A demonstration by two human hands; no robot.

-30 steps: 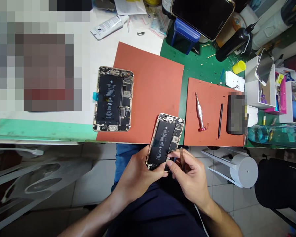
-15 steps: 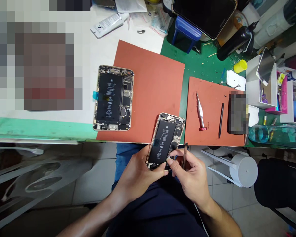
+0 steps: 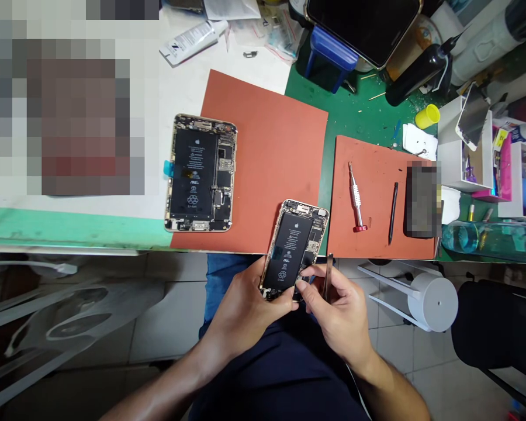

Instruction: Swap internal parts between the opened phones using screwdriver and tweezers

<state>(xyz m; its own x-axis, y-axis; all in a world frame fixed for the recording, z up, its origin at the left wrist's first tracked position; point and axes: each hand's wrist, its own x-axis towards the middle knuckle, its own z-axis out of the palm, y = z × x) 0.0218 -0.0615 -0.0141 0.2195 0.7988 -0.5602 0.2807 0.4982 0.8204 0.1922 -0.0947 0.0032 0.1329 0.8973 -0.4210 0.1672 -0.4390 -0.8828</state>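
An opened phone [image 3: 293,245], its black battery and circuit board exposed, is gripped at its lower left edge by my left hand [image 3: 249,304]. It tilts slightly over the table's front edge. My right hand [image 3: 339,310] has its thumb and index fingertips on the phone's lower right corner. Dark tweezers [image 3: 328,278] are tucked between the fingers of that same hand, pointing up. What lies under those fingertips is too small to make out. A second, larger opened phone [image 3: 197,172] lies to the left, partly on an orange mat [image 3: 267,140], with a blue tab at its left side.
On the right-hand orange mat [image 3: 377,158] lie a silver screwdriver [image 3: 355,196], a black pen-like tool [image 3: 393,213] and a blurred dark object [image 3: 421,200]. Behind are a blue stand [image 3: 331,52], a black bottle [image 3: 421,70], a yellow cap [image 3: 427,117] and a white tube [image 3: 193,42].
Almost nothing differs. Both hands keep their places on the phone, and the view has shifted very slightly.
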